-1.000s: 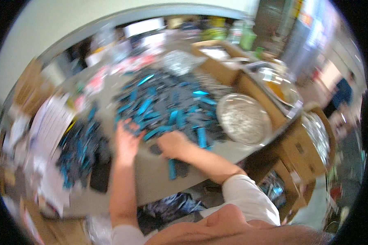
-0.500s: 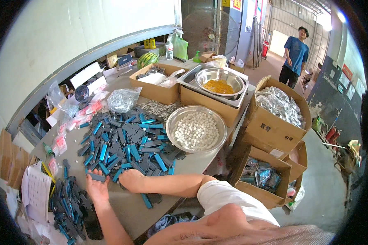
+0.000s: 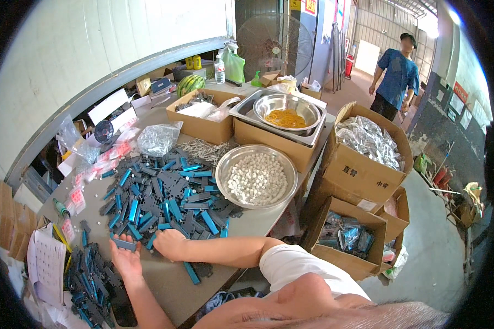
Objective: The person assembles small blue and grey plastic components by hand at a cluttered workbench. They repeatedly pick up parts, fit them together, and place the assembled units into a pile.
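Observation:
My left hand [image 3: 127, 259] is turned palm up, its fingers curled around a short dark grey plastic hinge-like part [image 3: 125, 244]. Just to its right, my right hand [image 3: 171, 244] is closed at the near edge of a heap of grey and blue parts [image 3: 173, 206]. Its fingertips face away, so what they pinch, if anything, is hidden. A loose blue part [image 3: 191, 273] lies on the table below my right forearm. Beside my left wrist is a second pile of grey and blue parts [image 3: 90, 279].
A steel bowl [image 3: 220, 186] of small white pieces stands right of the heap. Behind it are metal pins [image 3: 203, 148], a clear plastic bag [image 3: 159, 139] and cartons [image 3: 206, 129]. Boxes of bagged parts [image 3: 362, 185] stand right of the table. A person [image 3: 396, 74] stands farther back.
The view has shifted slightly. My hands stay nearly in place, the left with the grey part and the right at the heap. The person in the background has changed stance.

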### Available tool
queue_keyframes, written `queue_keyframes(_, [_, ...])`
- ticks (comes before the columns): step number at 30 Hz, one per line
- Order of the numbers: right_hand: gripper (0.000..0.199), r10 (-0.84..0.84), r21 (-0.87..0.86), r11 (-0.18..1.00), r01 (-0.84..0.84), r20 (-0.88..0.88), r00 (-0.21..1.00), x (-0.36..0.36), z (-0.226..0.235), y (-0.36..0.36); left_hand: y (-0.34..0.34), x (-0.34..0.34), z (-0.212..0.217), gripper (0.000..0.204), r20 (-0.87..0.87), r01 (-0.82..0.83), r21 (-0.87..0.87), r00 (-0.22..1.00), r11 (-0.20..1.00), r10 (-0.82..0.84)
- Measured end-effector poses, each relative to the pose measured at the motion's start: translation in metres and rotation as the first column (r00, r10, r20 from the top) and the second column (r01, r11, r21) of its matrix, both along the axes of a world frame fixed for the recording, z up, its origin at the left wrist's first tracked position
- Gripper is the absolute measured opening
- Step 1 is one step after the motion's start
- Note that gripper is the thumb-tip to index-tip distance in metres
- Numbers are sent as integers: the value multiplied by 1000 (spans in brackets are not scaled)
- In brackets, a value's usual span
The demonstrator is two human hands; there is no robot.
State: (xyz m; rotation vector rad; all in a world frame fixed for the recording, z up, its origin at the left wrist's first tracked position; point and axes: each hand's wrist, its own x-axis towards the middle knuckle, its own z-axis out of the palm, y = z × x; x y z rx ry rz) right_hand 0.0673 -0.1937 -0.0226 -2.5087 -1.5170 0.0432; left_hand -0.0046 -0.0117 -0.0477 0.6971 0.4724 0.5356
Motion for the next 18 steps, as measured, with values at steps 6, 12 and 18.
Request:
queue_keyframes(6, [29, -61, 303, 952, 52, 20, 998, 11, 8, 0, -3, -2, 3, 38, -19, -23, 78, 1000, 997, 24])
queue_keyframes(12, [43, -120, 611, 792, 1, 154, 981, 3, 22, -7, -50, 4, 13, 40, 48, 217, 238, 971, 947, -235])
queue_keyframes(18, [46, -78, 640, 767, -49, 169, 983, 1, 11, -3, -71, 5, 21, 45, 112, 296, 155, 943, 943, -314])
